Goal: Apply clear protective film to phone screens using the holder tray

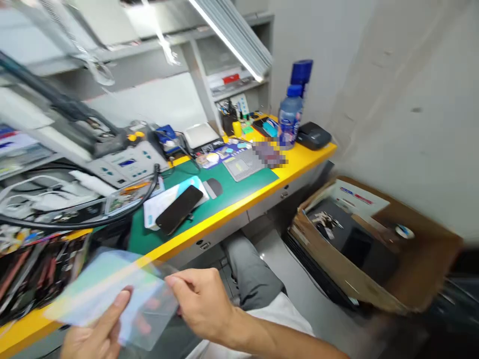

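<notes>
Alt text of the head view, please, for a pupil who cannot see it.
A person's left hand grips a clear plastic sheet, thumb on top, while the right hand pinches its edge. Beyond, a dark phone lies across a white box on the green mat of a workbench; an open cardboard box stands at right.

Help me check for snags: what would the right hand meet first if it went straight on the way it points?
The clear plastic sheet, whose edge the right hand pinches. Beyond that, the yellow workbench edge may be next, though depth is unclear.
</notes>
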Demonstrator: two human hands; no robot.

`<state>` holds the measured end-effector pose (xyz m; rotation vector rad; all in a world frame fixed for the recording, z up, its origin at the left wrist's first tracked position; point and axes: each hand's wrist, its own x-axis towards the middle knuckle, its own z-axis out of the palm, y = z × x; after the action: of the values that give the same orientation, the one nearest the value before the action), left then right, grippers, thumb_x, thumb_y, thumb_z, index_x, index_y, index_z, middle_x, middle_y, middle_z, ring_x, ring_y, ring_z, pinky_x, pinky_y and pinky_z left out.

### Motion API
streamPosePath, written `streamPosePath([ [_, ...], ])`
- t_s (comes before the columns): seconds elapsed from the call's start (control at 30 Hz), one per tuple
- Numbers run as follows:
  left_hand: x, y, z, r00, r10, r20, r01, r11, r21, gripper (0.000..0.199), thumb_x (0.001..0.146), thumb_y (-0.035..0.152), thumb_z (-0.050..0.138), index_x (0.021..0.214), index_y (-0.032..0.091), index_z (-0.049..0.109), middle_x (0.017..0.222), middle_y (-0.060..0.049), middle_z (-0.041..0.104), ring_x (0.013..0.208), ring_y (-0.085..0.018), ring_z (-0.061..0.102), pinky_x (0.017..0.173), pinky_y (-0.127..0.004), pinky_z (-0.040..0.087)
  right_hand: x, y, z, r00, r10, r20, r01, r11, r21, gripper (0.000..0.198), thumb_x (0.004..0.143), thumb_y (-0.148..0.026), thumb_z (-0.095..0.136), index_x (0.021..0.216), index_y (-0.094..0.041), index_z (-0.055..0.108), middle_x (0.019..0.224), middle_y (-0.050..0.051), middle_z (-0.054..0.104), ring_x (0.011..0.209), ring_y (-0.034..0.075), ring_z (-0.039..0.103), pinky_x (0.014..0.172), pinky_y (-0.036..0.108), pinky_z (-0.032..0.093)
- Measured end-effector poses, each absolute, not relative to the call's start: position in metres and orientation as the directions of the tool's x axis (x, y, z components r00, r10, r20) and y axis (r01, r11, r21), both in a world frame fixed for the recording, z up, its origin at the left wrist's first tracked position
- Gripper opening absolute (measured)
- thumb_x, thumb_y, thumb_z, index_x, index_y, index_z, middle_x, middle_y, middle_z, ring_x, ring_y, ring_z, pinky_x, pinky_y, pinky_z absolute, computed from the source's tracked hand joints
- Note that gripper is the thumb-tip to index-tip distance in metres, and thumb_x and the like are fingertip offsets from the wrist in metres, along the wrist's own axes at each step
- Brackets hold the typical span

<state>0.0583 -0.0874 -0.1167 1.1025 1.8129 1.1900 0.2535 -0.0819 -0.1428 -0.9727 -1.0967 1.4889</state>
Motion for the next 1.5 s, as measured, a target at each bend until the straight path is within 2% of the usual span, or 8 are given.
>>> streamPosePath([
  [0.23, 0.123, -0.050, -0.113, -0.119, 0.967, -0.227, -0.201, 0.200, 0.959, 0.057, 0.084, 0.056, 0.072, 0.121, 0.012, 0.070, 0.102, -0.014, 0.078, 0.083, -0.028, 0.075, 0.063, -0.034, 0.061, 0.263, -0.047, -0.131, -0.177, 0.974, -0.144, -0.456, -0.210, -0.865, 0.052, 0.083, -0.062, 0.073, 0.105, -0.015, 0.071, 0.084, 0.005, 0.069, 0.057, 0.017, 0.066, 0.042, 0.024, 0.055],
  [0.4, 0.122, -0.001, -0.090, 0.031, 0.989, 0.147, 0.319, -0.149, 0.936, 0.059, 0.093, 0.052, 0.062, 0.142, 0.019, 0.056, 0.131, -0.014, 0.069, 0.107, -0.028, 0.071, 0.090, -0.041, 0.060, 0.349, 0.017, -0.110, 0.277, 0.960, -0.052, -0.232, 0.014, -0.973, 0.054, 0.077, -0.053, 0.079, 0.111, -0.012, 0.070, 0.082, 0.008, 0.073, 0.052, 0.015, 0.063, 0.047, 0.028, 0.056],
  [0.53, 0.087, 0.044, -0.078, 0.225, 0.928, 0.299, 0.842, -0.339, 0.420, 0.059, 0.087, 0.047, 0.069, 0.139, 0.022, 0.057, 0.137, -0.011, 0.064, 0.127, -0.030, 0.057, 0.110, -0.048, 0.047, 0.434, 0.087, -0.103, 0.443, 0.894, 0.070, 0.149, 0.003, -0.989, 0.050, 0.073, -0.049, 0.069, 0.105, -0.011, 0.071, 0.090, 0.014, 0.075, 0.064, 0.021, 0.068, 0.054, 0.033, 0.059],
  [0.77, 0.084, 0.072, -0.085, 0.360, 0.897, 0.257, 0.890, -0.412, 0.192, 0.048, 0.082, 0.044, 0.074, 0.122, 0.019, 0.065, 0.129, -0.015, 0.064, 0.121, -0.036, 0.055, 0.102, -0.054, 0.045, 0.473, 0.143, -0.122, 0.347, 0.935, 0.070, 0.525, -0.132, -0.841, 0.029, 0.074, -0.033, 0.062, 0.090, -0.012, 0.076, 0.064, 0.010, 0.072, 0.046, 0.023, 0.062, 0.048, 0.033, 0.050],
  [0.93, 0.092, 0.061, -0.086, 0.419, 0.853, 0.311, 0.883, -0.463, 0.081, 0.013, 0.095, 0.025, 0.058, 0.105, 0.017, 0.062, 0.109, -0.011, 0.065, 0.102, -0.028, 0.058, 0.088, -0.044, 0.047, 0.471, 0.144, -0.132, 0.331, 0.937, 0.115, 0.699, -0.162, -0.696, 0.037, 0.081, -0.039, 0.056, 0.099, -0.014, 0.076, 0.074, 0.012, 0.074, 0.068, 0.029, 0.070, 0.066, 0.039, 0.053],
  [1.2, 0.087, -0.002, -0.084, 0.507, 0.760, 0.407, 0.731, -0.629, 0.264, 0.020, 0.098, 0.008, 0.042, 0.096, 0.021, 0.058, 0.083, -0.003, 0.063, 0.073, -0.019, 0.058, 0.068, -0.032, 0.044, 0.457, 0.137, -0.120, 0.329, 0.918, 0.221, 0.879, -0.212, -0.426, 0.079, 0.088, -0.050, 0.055, 0.151, -0.005, 0.041, 0.103, 0.018, 0.074, 0.095, 0.042, 0.069, 0.077, 0.049, 0.053],
  [1.37, 0.059, -0.032, -0.080, 0.380, 0.883, 0.276, 0.762, -0.468, 0.448, 0.015, 0.101, 0.024, 0.049, 0.107, 0.030, 0.062, 0.099, 0.001, 0.072, 0.088, -0.015, 0.069, 0.082, -0.021, 0.053, 0.406, 0.115, -0.094, -0.115, 0.827, 0.551, 0.968, 0.218, -0.124, 0.052, 0.096, -0.049, 0.055, 0.132, -0.012, 0.061, 0.129, 0.022, 0.064, 0.122, 0.042, 0.059, 0.100, 0.056, 0.051],
  [1.5, 0.039, -0.052, -0.077, 0.253, 0.964, 0.081, 0.791, -0.254, 0.557, 0.013, 0.097, 0.040, 0.057, 0.107, 0.036, 0.065, 0.104, 0.003, 0.074, 0.094, -0.013, 0.071, 0.084, -0.015, 0.055, 0.327, 0.116, -0.084, -0.706, 0.606, 0.366, 0.637, 0.769, -0.046, 0.053, 0.093, -0.034, 0.069, 0.142, -0.019, 0.055, 0.146, 0.013, 0.057, 0.141, 0.036, 0.046, 0.110, 0.052, 0.048],
])
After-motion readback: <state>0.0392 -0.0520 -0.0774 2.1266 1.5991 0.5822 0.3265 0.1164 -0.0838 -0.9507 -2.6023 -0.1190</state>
